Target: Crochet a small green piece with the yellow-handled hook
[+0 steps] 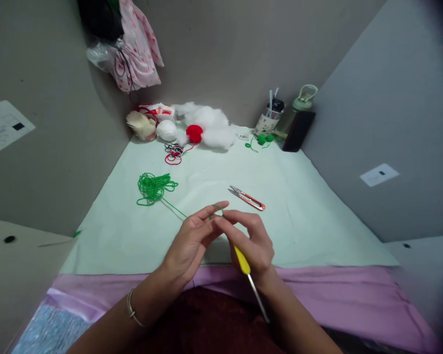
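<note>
My left hand (192, 238) is closed on green yarn (174, 208), with a strand looped over its raised index finger. That strand runs back to a loose heap of green yarn (153, 188) on the table. In my right hand (253, 241) is a crochet hook (242, 259) with a yellow grip, its metal shaft pointing down toward my forearm. The fingertips of both hands meet around a small bit of green yarn; the hook's working tip is hidden there. Beyond my hands lie orange-handled thread snips (247, 197).
Along the back stand white stuffing (206, 120), a red yarn ball (194, 133), a white yarn ball (167, 131), a pen cup (268, 120), a green bottle (291, 115) and a dark phone (299, 131). Small green pieces (262, 140) lie near the cup. Grey partitions enclose the table.
</note>
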The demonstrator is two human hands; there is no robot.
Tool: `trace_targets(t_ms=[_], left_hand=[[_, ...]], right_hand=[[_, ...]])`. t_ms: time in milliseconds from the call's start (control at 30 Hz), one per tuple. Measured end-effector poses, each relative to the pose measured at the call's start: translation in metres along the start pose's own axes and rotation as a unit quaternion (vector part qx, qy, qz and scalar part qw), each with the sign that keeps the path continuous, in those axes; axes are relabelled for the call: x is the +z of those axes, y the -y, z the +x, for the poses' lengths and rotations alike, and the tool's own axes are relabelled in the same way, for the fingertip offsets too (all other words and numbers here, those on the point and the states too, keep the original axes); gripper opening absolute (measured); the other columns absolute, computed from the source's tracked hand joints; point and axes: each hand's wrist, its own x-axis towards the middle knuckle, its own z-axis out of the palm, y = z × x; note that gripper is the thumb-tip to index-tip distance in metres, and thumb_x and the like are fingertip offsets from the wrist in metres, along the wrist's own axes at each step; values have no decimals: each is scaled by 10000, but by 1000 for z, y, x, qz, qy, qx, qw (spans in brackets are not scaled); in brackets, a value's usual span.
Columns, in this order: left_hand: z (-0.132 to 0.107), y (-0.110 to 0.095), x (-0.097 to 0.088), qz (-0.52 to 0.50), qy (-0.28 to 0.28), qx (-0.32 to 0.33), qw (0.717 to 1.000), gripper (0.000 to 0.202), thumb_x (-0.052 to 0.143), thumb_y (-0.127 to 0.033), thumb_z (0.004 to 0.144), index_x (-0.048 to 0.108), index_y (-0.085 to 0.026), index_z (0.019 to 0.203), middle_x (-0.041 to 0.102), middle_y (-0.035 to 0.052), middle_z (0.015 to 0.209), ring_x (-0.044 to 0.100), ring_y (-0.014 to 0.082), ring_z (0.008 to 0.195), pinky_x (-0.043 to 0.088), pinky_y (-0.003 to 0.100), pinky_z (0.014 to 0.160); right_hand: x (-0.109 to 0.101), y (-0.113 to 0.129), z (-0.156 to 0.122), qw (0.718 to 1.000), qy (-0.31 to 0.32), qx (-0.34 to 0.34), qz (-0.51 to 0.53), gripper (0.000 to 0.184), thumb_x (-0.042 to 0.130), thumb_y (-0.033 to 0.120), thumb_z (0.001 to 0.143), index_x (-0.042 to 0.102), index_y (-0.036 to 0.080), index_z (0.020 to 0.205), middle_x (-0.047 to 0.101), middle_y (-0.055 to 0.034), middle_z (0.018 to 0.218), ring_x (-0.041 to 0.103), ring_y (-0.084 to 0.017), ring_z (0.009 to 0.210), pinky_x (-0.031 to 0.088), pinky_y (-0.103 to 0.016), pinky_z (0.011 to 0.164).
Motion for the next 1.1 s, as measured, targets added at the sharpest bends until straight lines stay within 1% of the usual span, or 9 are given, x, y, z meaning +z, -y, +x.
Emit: trace_targets(t_ms=[100,200,267,300,433,600,800,967,1100], left_hand=[[2,-4,-3,-45,-6,-25,999,332,915,-219,736,833,-160,1053,737,31,952,671,123,858,540,283,950],[1,-8,-3,-34,-27,-6,999,284,898,-184,732,830,-164,1007,696,6,861,659,129,831,529,330,994],[1,-8,-2,-3,-26,18,999,291,881,-189,751,824,-180,1036,672,-7,825,640,128,828,511,315,972],[0,-7,-1,17,-25,33,999,305,873,-198,764,820,-190,1064,660,-14,814,622,121,822,499,294,946],[-2,-3,1,80,-19,68,994,321,856,-220,797,815,-223,1116,645,-23,811,579,107,815,452,247,868],[-3,-1,0,104,-26,90,990,296,866,-228,788,820,-238,1081,664,-17,820,612,121,825,469,267,872],[-2,-1,0,134,-15,108,985,309,870,-215,790,819,-246,1093,688,-14,834,615,120,835,485,242,837],[-2,-7,3,110,-20,97,989,232,847,-265,821,825,-211,1046,690,-5,802,645,126,786,494,275,852],[0,-8,3,75,-31,80,994,255,859,-220,783,814,-191,1032,683,-8,808,642,116,782,501,257,842]], right_hand=[[-3,-1,5,991,-29,97,91,345,639,55,958,782,282,1175,755,-47,1010,714,-181,923,606,-325,781],[-6,-1,11,945,-69,217,235,222,620,144,997,796,274,1031,709,-2,841,653,-139,714,559,-307,676],[-6,-1,14,915,-67,254,308,199,618,192,1009,798,276,999,697,-2,852,618,-125,662,527,-298,626],[-5,0,14,910,-56,258,320,190,627,202,1006,801,278,995,706,-9,870,631,-134,695,531,-304,642],[-1,-1,14,929,-30,236,284,174,668,204,984,820,288,998,767,-38,962,676,-181,869,559,-349,769],[0,-5,15,880,-24,302,367,163,655,257,1002,812,299,1018,753,-11,950,646,-122,697,548,-305,685],[3,-6,16,887,-37,311,339,107,818,185,852,821,281,899,738,-7,886,676,-151,829,562,-272,711],[7,-6,19,839,-61,374,390,84,836,183,790,794,246,829,715,11,799,624,-117,672,545,-259,644],[13,-2,22,796,-88,420,427,114,870,213,711,773,232,769,708,24,739,605,-102,602,521,-233,585]])
